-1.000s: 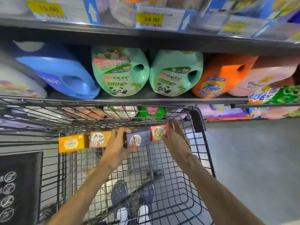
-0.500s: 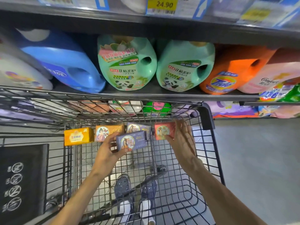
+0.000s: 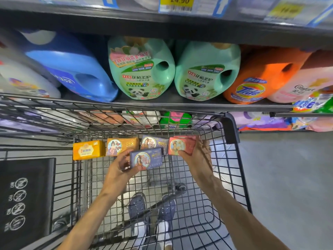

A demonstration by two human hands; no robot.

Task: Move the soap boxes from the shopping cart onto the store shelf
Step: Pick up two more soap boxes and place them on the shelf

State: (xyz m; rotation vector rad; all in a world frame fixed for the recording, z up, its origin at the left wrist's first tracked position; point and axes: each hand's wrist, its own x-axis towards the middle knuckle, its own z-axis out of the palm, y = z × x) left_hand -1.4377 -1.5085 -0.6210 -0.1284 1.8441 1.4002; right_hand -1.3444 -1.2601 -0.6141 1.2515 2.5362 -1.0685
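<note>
Inside the wire shopping cart [image 3: 232,159], a row of soap boxes stands against its far wall: a yellow box [image 3: 88,149], an orange box [image 3: 121,146], a purple box [image 3: 153,143] and a red box [image 3: 181,145]. My left hand [image 3: 119,166] grips a second purple soap box [image 3: 146,158] just in front of the row, lifted off the cart floor. My right hand [image 3: 200,156] holds the red box by its right end. The store shelf [image 3: 180,103] runs just beyond the cart's rim.
Large detergent jugs, blue [image 3: 72,69], two green [image 3: 142,69] and orange [image 3: 261,78], fill the shelf above the cart. More packs sit on the lower shelf [image 3: 261,121]. A black child-seat flap [image 3: 25,195] is at the cart's left. Grey floor [image 3: 288,177] lies to the right. My shoes show through the cart floor.
My left hand has drawn the purple box back and down from the row, uncovering another purple box behind it. My right hand has closed on the red box. The view came closer to the shelf.
</note>
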